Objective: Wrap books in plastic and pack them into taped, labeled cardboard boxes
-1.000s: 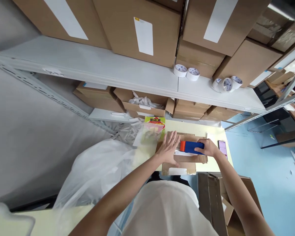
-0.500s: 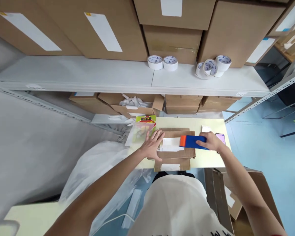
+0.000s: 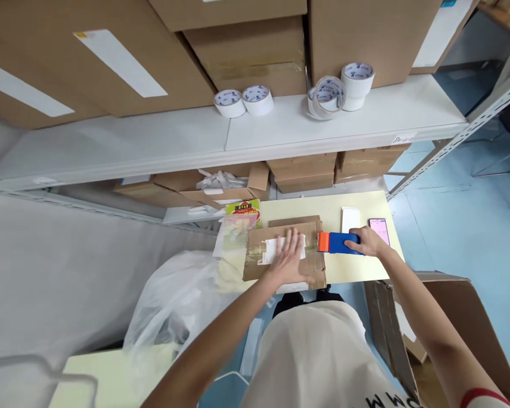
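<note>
My left hand [image 3: 288, 258] lies flat with its fingers spread on a brown cardboard box [image 3: 255, 266], over a white label [image 3: 271, 250]. My right hand [image 3: 366, 241] is closed round a blue tape dispenser [image 3: 340, 243] with an orange end. That orange end meets the box's right edge, where shiny clear tape shows. Beneath and behind the box, the edge of another piece of cardboard [image 3: 295, 220] sticks out. Both hands are above a pale yellow table [image 3: 369, 266].
A phone [image 3: 379, 229] and a white card [image 3: 349, 219] lie at the table's right. A yellow-green packet [image 3: 243, 208] is at the left. Rolls of tape [image 3: 258, 100] stand on the shelf [image 3: 161, 133] in front. An open carton [image 3: 454, 306] sits low on my right; plastic sheeting [image 3: 174, 300] hangs left.
My left hand has moved right, from the box's left end onto its label. The tape dispenser now meets the box's right edge instead of lying over its top. The view has shifted.
</note>
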`<state>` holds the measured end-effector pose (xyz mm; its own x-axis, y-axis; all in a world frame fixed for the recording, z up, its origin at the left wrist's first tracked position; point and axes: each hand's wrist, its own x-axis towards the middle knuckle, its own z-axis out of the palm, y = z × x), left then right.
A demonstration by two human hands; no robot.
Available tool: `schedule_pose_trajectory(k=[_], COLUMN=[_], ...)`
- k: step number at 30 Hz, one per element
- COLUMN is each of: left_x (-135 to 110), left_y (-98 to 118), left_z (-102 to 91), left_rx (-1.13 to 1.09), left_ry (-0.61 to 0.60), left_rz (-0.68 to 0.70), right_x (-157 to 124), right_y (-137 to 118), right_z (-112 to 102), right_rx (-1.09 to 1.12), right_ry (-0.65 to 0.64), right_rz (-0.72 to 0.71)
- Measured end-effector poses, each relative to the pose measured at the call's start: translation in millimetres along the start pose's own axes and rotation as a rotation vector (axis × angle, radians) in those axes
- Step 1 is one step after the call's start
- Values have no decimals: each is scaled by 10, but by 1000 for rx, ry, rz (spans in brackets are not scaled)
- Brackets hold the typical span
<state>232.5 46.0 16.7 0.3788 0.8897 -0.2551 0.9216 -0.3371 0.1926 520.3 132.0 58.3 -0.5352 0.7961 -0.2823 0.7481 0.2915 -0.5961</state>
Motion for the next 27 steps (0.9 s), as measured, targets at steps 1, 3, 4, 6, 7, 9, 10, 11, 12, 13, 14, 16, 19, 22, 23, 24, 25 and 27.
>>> schedule_pose_trajectory(k=[1, 3, 4, 6, 7, 9, 10, 11, 12, 13, 14, 16, 19, 22, 23, 24, 25, 27], left_x=[73, 188, 226, 261, 264, 258, 255, 254, 255, 259, 265, 280, 298, 293, 284, 274, 264, 255], left_y=[123, 308, 365, 415, 417, 400, 390, 383, 379, 378, 379, 386, 400, 405, 404, 404, 407, 433], left_z=[6, 11, 14, 23, 29, 41, 46, 50, 53, 54, 53, 45, 21, -4, -9, -13, -15, -25], left_rx=[-8, -20, -23, -21, -18, -6, 0, 4, 6, 5, 2, -6, -19, -25, -21, -13, -1, 25], left_ry=[7, 31, 41, 53, 56, 54, 48, 36, 19, 0, -18, -42, -54, -86, -92, -90, -78, -41], left_rz=[41, 65, 62, 48, 48, 51, 50, 45, 39, 31, 24, 16, 7, -16, -23, -24, -11, 60], right_x=[-2, -5, -4, 4, 11, 21, 20, 12, -4, -29, -60, -131, -225, -291, -304, -306, -295, -218], right_y=[18, 47, 56, 60, 59, 63, 76, 99, 134, 182, 242, 380, 570, 645, 630, 590, 524, 315], right_z=[25, 75, 94, 112, 107, 74, 50, 23, -3, -29, -54, -103, -207, -349, -385, -405, -399, -301], right_rx=[5, 21, 32, 69, 92, 137, 154, 166, 177, 189, 199, 211, 176, 60, -1, -70, -142, -268], right_ry=[1, 5, 3, -10, -23, -52, -69, -83, -99, -111, -115, -114, -113, -100, -97, -95, -96, -99], right_rz=[3, 10, 11, 4, -1, -16, -25, -32, -31, -19, 4, 63, 103, 131, 148, 166, 185, 224])
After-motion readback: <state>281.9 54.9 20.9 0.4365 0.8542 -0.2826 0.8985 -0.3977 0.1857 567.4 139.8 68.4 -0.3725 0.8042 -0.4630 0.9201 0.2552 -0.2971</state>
